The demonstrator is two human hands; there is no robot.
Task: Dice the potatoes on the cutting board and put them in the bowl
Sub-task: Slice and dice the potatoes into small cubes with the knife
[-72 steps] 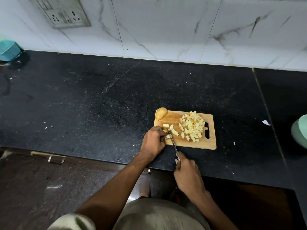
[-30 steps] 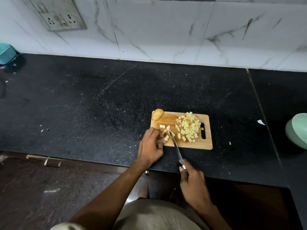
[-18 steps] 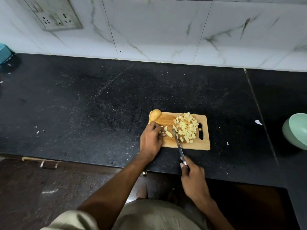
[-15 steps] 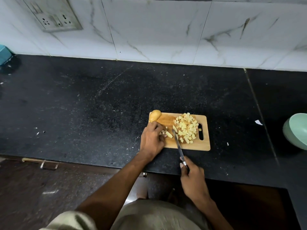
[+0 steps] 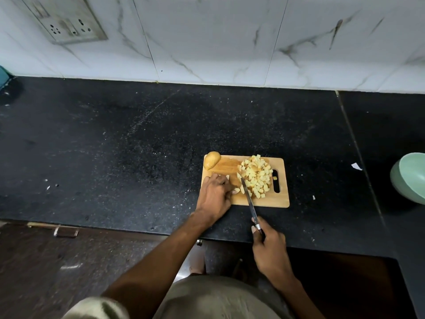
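Note:
A wooden cutting board [image 5: 279, 201] lies on the black counter. A pile of diced potato [image 5: 256, 175] covers its right half. A whole potato piece with skin [image 5: 211, 160] sits at the board's far left corner. My left hand [image 5: 216, 194] rests on the board's left part, fingers curled over a few potato bits [image 5: 236, 191]. My right hand [image 5: 269, 247] grips the handle of a knife [image 5: 248, 195], whose blade lies on the board at the left edge of the pile. A pale green bowl [image 5: 409, 178] stands at the far right edge.
The black stone counter [image 5: 138, 146] runs back to a white marble-tiled wall with a socket plate [image 5: 66, 24]. A seam in the counter [image 5: 358, 153] lies between board and bowl. Small white scraps [image 5: 356, 166] lie near the seam. A teal object [image 5: 3, 75] shows at the far left.
The loose pieces on the left of the board have been pushed right toward the pile by the knife. My left hand has moved up onto the board over the remaining bits.

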